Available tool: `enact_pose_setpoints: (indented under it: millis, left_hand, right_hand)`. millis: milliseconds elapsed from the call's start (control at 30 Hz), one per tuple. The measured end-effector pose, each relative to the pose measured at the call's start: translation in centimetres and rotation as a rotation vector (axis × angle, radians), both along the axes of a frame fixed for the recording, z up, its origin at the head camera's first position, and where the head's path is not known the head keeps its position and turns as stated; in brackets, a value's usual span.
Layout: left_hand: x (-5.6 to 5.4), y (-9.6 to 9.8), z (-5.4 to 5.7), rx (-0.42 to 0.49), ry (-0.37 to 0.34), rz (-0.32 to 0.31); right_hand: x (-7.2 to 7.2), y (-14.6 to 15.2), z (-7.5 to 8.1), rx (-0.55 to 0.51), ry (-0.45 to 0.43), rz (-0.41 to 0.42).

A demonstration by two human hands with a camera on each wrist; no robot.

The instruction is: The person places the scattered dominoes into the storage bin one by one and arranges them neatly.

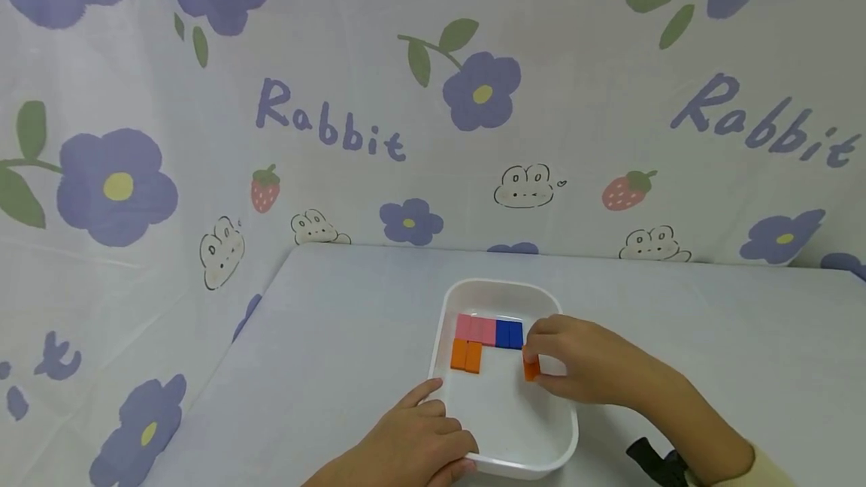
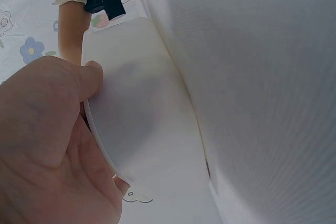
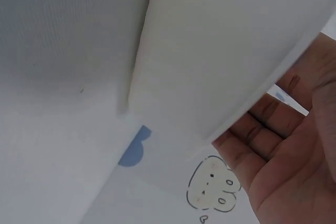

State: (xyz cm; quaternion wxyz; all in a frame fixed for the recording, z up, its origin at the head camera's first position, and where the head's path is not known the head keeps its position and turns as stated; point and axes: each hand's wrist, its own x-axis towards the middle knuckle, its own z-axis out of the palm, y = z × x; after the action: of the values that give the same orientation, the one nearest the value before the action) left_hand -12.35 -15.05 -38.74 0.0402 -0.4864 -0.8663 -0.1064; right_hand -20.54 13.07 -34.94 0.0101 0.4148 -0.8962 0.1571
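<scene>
A white plastic tray with rounded corners stands on the table. My left hand grips its near left rim, fingers over the edge; in the left wrist view that hand has its thumb against the outer wall. Over the tray's right side, my right hand pinches an orange tile between thumb and fingers. Pink tiles lie in a row inside, with two blue tiles joining them on the right. Below the pink ones are two orange tiles. The tray wall hides the held tile from the right wrist view.
The white table extends on both sides of the tray. Behind it hangs a cloth printed with flowers and rabbits. A black strap shows by the right wrist.
</scene>
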Motion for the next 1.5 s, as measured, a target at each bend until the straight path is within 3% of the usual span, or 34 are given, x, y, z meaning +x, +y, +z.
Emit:
enact_pose_setpoints:
  millis: [167,467,733,1033,1500]
  left_hand:
    - [0.0,0.0,-0.1,-0.013,-0.001,-0.007]
    - [0.1,0.0,-0.1,0.031,0.113,-0.025]
    - [0.2,-0.1,-0.2,0.027,0.097,-0.019]
    - [0.2,-0.1,-0.5,0.056,0.163,-0.037]
    - [0.4,0.0,-0.4,0.037,0.122,-0.016]
  right_hand:
    - [-0.3,-0.4,-0.5,0.018,-0.024,-0.018]
    - [-0.7,-1.4,-0.9,0.053,-0.012,-0.030]
    - [-0.8,-2.4,-1.5,0.063,0.018,-0.013]
    - [-1.0,-3.5,-2.5,0.078,0.013,0.024]
    - [-0.7,-4.0,-3.1,0.075,0.073,0.056]
